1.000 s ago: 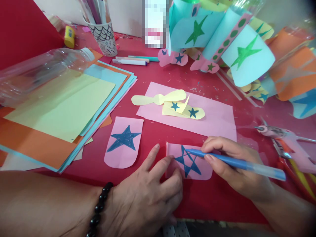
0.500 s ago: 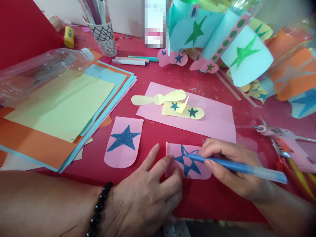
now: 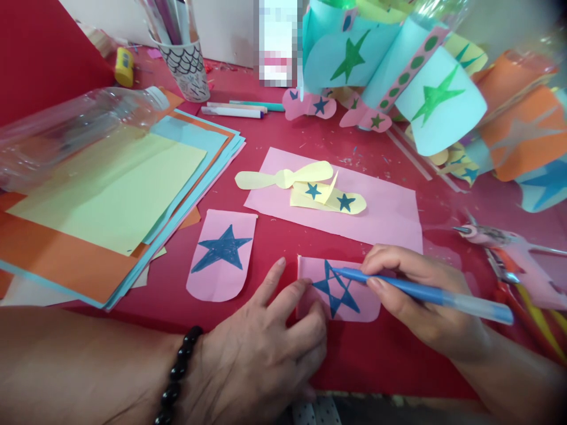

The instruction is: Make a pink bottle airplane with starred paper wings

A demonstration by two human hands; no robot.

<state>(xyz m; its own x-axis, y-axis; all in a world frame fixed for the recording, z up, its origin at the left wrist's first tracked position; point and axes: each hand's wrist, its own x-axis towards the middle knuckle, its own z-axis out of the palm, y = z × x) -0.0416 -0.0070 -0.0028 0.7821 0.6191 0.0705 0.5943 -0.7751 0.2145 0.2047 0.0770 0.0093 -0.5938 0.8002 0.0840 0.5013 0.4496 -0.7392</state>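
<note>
My right hand grips a blue marker, its tip on a pink paper piece with one rounded end. That piece bears a dark blue star, partly coloured in, with pink showing at its centre. Resting on the left edge of the same paper is my left hand, fingers spread and holding it flat. A second pink piece with a filled blue star lies to the left. Beyond them, yellow paper cutouts, two with blue stars, lie on a pink sheet.
Coloured paper sheets and a clear plastic bottle occupy the left. At the back are a patterned cup of pens and loose markers. Decorated paper-wrapped bottles stand back right; a pink glue gun lies right.
The marker tip has shifted slightly up and right along the star, and more blue fills its upper part. My left hand stays in place.
</note>
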